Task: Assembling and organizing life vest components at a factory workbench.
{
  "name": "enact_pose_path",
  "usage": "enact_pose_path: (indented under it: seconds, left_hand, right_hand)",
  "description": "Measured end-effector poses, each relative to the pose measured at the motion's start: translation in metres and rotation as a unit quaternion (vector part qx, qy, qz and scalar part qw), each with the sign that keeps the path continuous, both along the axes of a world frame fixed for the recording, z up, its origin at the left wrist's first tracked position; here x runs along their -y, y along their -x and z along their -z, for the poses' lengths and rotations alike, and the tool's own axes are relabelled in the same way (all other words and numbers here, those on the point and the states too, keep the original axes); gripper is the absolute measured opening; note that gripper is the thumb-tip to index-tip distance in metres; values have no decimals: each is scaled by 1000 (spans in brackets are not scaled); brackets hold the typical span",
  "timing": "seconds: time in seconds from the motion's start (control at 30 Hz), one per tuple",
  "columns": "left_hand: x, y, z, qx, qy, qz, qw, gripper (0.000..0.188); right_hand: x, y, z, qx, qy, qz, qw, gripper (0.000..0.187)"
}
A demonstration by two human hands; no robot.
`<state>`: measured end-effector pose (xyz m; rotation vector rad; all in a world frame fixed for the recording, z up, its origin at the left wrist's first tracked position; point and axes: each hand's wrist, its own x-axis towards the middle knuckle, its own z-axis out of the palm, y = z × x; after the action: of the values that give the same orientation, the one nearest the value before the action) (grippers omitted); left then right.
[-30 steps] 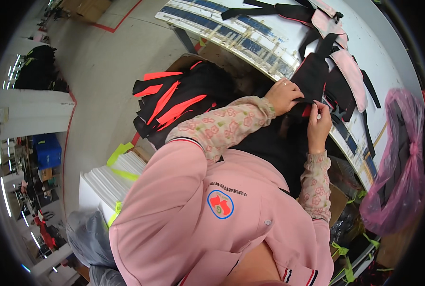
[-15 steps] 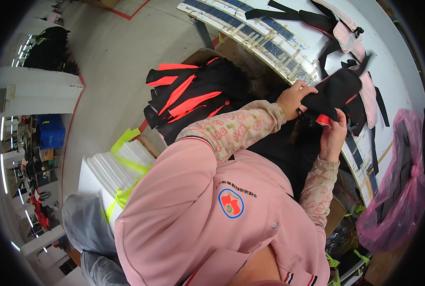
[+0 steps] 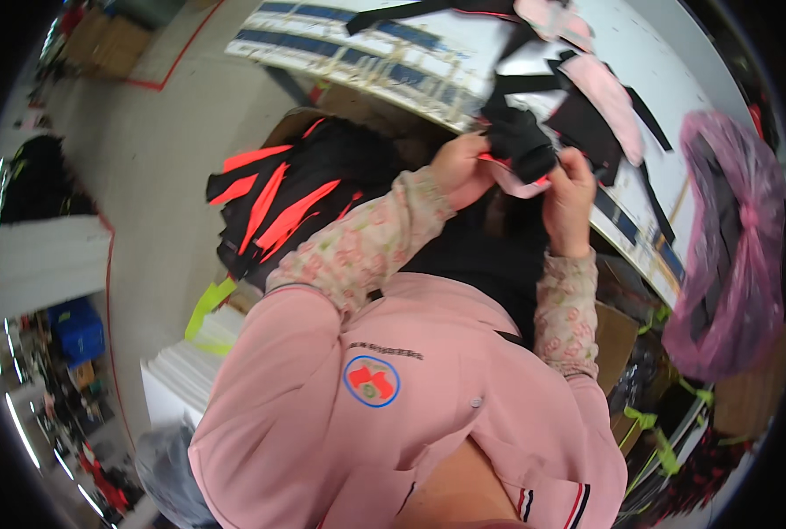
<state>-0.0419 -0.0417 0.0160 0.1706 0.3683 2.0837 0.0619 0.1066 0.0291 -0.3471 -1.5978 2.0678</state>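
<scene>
Head view: hands [image 3: 463,167] [image 3: 571,196] closed on black fabric [image 3: 518,145], cluttered table [image 3: 644,48] beyond, pink bag [image 3: 715,353] rightward.

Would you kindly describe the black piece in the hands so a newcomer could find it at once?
Find the white table, upper right, then the left hand and right hand by its near edge. The black piece is bunched between them, with red and pale pink below; unlike the pieces on the table, it is held by both.
</scene>
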Motion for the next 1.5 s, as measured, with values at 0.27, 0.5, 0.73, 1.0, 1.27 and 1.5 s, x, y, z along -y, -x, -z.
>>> enact_pose_path:
  seconds: [0.27, 0.5, 0.73, 1.0, 1.27, 1.5]
  left_hand:
    - [16, 7, -29, -59, 81, 84, 991, 30]
    - [10, 8, -29, -308, 138, -76, 938, 34]
    - [9, -9, -31, -315, 206, -115, 919, 23]
    - [18, -29, -27, -30, 165, -16, 986, 33]
    - [31, -10, -25, -78, -60, 109, 989, 59]
    - [44, 11, -18, -138, -11, 29, 990, 53]
  right_hand:
    - [2, 1, -18, 111, 136, -63, 983, 12]
    - [29, 10, -37, -90, 307, -123, 939, 34]
    - [32, 10, -48, -155, 263, -35, 952, 25]
    - [42, 4, -31, -140, 205, 39, 968, 10]
    - [23, -5, -30, -102, 200, 4, 974, 12]
    - [30, -8, -53, -67, 325, -92, 939, 18]
